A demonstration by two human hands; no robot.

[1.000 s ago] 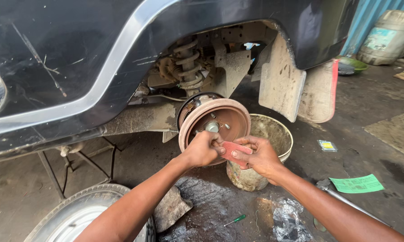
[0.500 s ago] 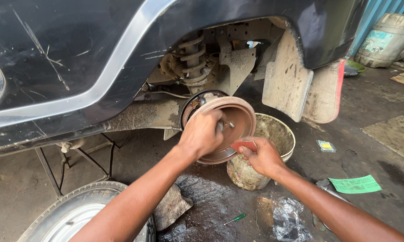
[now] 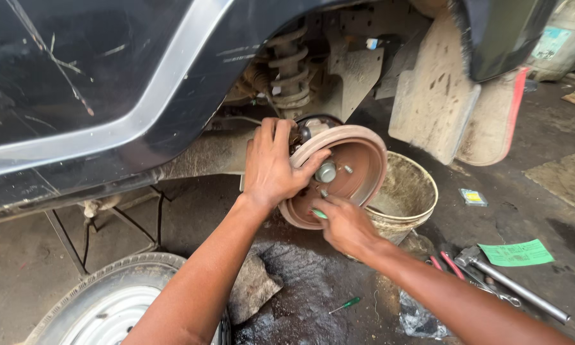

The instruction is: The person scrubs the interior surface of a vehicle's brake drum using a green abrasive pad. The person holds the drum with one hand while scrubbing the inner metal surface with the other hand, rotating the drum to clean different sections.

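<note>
Head view: a dark vehicle body (image 3: 108, 96) stands raised, its rear wheel arch open, with a coil spring (image 3: 290, 70) visible inside. A rust-coloured brake drum (image 3: 357, 169) sits on the hub below the spring, face tilted toward the camera. The left hand (image 3: 271, 166) wraps the drum's upper left rim, grip closed on it, thumb across the face. The right hand (image 3: 341, 223) touches the drum's lower edge, fingers curled around a small green object (image 3: 319, 214); what that object is cannot be told. A dirty bucket (image 3: 408, 191) stands just behind the drum. A removed wheel (image 3: 108, 306) lies on the floor at lower left. A green-handled screwdriver (image 3: 346, 304), a metal bar (image 3: 517, 287) and green paper (image 3: 516, 253) lie on the wet concrete floor (image 3: 543, 191).
</note>
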